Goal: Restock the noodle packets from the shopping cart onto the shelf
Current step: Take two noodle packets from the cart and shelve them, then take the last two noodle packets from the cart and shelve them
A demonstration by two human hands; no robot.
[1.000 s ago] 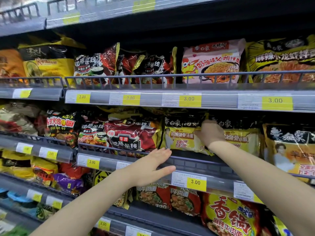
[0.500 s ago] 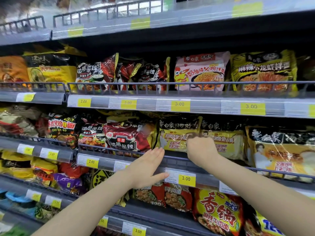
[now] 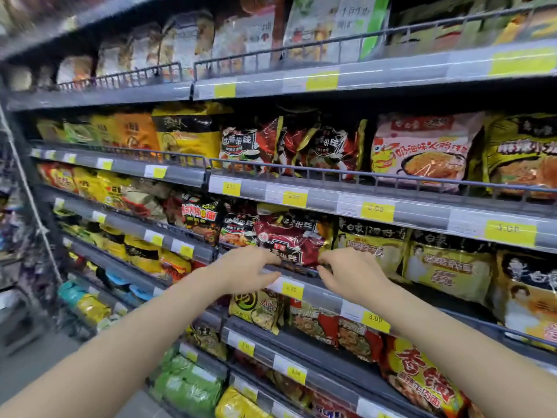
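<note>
A dark red noodle packet (image 3: 289, 236) leans forward on the middle shelf, behind the grey wire rail (image 3: 304, 271). My left hand (image 3: 250, 268) curls over its lower left corner, with the thumb under the rail. At the packet's lower right corner, my right hand (image 3: 352, 271) pinches the edge with its fingertips. Black and red packets (image 3: 238, 227) stand to its left and yellow packets (image 3: 373, 245) to its right. The shopping cart is out of view.
The shelving carries several tiers full of noodle packets, each tier fronted by a wire rail and a strip of yellow price tags (image 3: 376, 211). Pink and yellow packets (image 3: 422, 149) fill the tier above. Grey floor (image 3: 36, 366) shows at the lower left.
My right hand left the yellow packets and moved left to the red packet. My left hand rose from the price strip to the packet's other corner. The view swung up and left.
</note>
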